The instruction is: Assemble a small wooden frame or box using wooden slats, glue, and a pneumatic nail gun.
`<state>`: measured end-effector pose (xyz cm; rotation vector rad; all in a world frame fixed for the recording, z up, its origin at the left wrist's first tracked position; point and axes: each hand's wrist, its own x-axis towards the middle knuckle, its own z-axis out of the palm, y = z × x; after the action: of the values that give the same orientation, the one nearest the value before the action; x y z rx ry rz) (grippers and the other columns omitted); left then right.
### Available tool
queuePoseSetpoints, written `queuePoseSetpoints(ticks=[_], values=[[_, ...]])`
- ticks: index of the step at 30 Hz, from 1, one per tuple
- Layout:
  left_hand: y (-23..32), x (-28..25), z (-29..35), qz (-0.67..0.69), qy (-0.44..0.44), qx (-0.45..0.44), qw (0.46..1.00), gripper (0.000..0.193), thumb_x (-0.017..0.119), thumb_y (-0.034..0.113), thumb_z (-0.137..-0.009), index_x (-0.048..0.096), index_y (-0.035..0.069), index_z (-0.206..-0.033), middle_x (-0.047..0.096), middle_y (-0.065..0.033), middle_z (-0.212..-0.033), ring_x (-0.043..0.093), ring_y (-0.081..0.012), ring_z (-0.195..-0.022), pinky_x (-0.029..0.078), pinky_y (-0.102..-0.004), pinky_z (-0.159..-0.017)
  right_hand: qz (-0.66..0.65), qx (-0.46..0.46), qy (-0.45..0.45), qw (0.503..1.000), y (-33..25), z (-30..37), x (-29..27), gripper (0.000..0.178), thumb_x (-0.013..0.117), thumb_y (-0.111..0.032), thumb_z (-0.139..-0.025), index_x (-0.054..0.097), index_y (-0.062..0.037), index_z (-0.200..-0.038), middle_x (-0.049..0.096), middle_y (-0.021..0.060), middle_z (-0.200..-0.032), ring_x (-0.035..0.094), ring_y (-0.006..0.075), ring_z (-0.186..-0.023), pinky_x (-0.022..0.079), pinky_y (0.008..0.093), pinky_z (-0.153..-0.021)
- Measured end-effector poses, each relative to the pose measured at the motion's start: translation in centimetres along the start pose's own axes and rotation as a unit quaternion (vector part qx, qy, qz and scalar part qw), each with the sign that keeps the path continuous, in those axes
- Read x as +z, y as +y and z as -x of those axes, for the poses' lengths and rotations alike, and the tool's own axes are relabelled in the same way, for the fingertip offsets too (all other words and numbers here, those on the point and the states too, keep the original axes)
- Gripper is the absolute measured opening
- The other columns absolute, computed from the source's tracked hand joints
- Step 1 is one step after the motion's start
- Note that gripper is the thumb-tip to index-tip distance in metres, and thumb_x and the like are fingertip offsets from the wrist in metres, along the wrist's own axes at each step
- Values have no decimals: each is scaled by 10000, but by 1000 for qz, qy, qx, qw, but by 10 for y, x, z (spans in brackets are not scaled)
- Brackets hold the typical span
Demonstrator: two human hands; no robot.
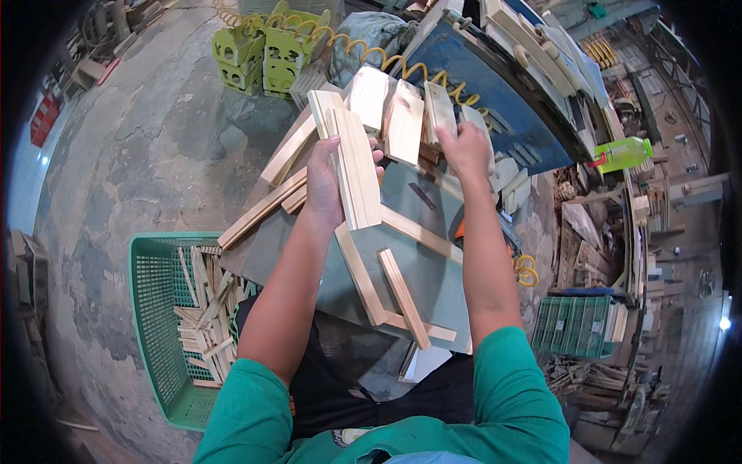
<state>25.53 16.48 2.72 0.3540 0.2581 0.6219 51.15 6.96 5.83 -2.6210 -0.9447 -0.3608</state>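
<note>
My left hand (325,178) is wrapped round a few pale wooden slats (355,166) laid face to face, tilted above the worktable (317,286). At the table's far side my right hand (465,151) closes its fingers on the near end of a light wooden block (439,112). Similar blocks stand in a row to its left, among them a middle block (405,124) and a paler block (368,97). On the table below my hands lie a loose wooden strip (403,298) and longer strips forming an angled frame (359,274).
A green plastic basket (143,309) of thin wood offcuts stands at the left. Beyond the table are yellow-green plastic crates (282,62), a coiled yellow air hose (375,52) and a blue machine panel (495,93). A green bottle (624,155) sits at the right.
</note>
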Motion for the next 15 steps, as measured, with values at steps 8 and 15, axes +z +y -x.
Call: queuePoseSetpoints(ticks=[8, 15], values=[[-2, 2, -1, -6, -4, -5, 1000, 647, 523, 472, -893, 448, -4, -1323, 589, -137, -1123, 627, -247, -1019, 564, -400, -846, -54, 97, -70, 991, 1, -23, -22, 519, 678, -432, -756, 680, -53, -1111, 711, 213, -1077, 680, 375, -1003, 506, 466, -924], [2, 8, 5, -29, 6, -4, 1000, 655, 522, 478, -892, 441, 10, -1343, 590, -132, -1125, 625, -246, -1025, 559, -401, -854, 63, 150, -38, 986, 58, -11, -37, 473, 670, -393, -775, 683, -48, -1099, 694, 209, -1107, 655, 365, -1054, 503, 456, -924]])
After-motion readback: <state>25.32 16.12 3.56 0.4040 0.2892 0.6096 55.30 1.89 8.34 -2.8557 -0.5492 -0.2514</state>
